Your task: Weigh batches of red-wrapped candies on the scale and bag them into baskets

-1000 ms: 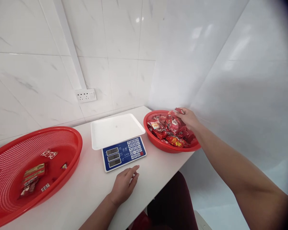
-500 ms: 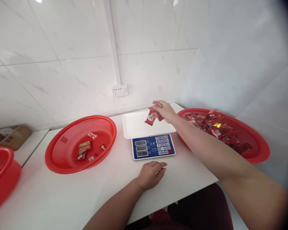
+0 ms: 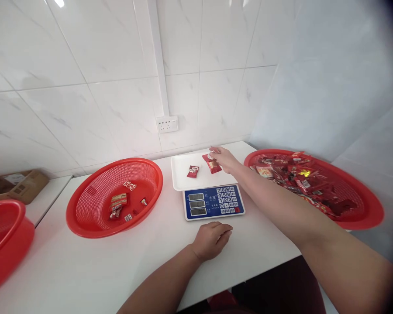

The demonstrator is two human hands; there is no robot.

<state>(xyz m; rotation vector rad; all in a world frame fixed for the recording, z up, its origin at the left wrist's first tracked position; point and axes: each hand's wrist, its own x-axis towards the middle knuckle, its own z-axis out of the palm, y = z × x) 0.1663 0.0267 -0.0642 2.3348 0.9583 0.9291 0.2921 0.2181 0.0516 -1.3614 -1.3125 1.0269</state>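
White tabletop [image 3: 85,270]: one red packet [image 3: 193,171] lies on the pan [image 3: 180,168], where half a second ago packets hung from the right hand [image 3: 224,159]. Its fingers touch a second packet [image 3: 215,167]; gripping, I cannot tell. The left hand [image 3: 210,240], relaxed, holds nothing visible near the scale [image 3: 212,204].

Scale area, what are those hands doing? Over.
Right hand at a red packet, over white tray. Second packet lying on tray. Left hand before keypad, nothing visibly held. No obstruction seen.
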